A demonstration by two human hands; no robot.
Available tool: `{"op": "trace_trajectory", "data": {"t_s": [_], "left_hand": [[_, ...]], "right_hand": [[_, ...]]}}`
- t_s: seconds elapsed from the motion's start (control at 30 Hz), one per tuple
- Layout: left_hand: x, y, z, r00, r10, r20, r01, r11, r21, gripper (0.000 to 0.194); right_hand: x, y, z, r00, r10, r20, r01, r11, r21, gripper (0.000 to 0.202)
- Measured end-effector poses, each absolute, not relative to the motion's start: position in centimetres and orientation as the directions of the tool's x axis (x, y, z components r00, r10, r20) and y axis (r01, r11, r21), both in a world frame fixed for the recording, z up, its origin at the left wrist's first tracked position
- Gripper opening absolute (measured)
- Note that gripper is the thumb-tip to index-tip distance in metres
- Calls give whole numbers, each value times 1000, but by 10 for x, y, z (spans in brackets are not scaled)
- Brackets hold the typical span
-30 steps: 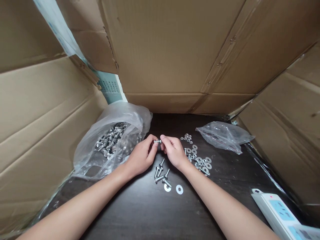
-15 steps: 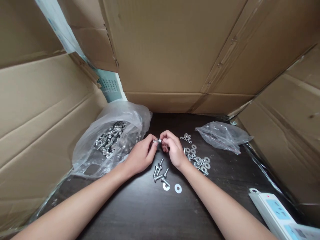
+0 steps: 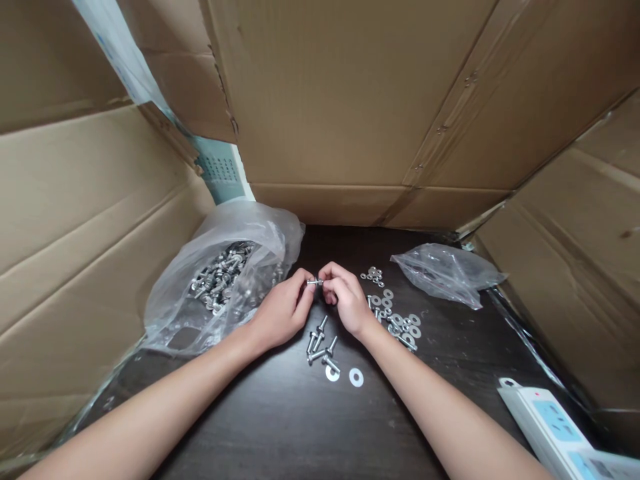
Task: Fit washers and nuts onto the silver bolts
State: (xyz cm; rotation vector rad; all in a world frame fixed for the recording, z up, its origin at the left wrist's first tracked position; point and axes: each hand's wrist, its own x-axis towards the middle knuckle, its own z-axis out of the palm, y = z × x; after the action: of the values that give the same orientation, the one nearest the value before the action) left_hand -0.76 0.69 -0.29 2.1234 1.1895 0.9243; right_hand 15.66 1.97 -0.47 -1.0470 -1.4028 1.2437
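Observation:
Between my two hands is a small metal bolt (image 3: pixel 315 283), lying roughly level, with a washer or nut around its shaft. My left hand (image 3: pixel 290 303) pinches one end of it between thumb and fingers. At the other end, the fingertips of my right hand (image 3: pixel 343 293) are closed on it. Below the hands, several bolts (image 3: pixel 318 340) lie in a loose group on the dark table (image 3: pixel 280 427). One flat washer (image 3: pixel 356 377) rests alone beside them, and another is partly under a bolt.
An open plastic bag (image 3: pixel 170 287) full of bolts stands at the left. Right of my right hand lie small nuts (image 3: pixel 374 273) and a pile of washers (image 3: pixel 414 320) and bolts. Farther right are a flat plastic bag (image 3: pixel 445 270) and a power strip (image 3: pixel 540 427). Cardboard walls (image 3: pixel 350 100) surround the table.
The fingers of my right hand have shifted slightly at the bolt's end, hiding more of it. My left hand has hardly moved.

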Motion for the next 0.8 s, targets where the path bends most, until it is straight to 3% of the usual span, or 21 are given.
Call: {"op": "trace_trajectory", "data": {"t_s": [0.63,0.8], "left_hand": [[-7,6,1,320,896,307,476,-432,766,12],[-6,6,-1,303,908,290,460,-406,789,24]], "right_hand": [[153,23,-5,-132,980,151,173,173,-970,21],[152,22,-2,-126,980,155,166,175,-971,21]]}}
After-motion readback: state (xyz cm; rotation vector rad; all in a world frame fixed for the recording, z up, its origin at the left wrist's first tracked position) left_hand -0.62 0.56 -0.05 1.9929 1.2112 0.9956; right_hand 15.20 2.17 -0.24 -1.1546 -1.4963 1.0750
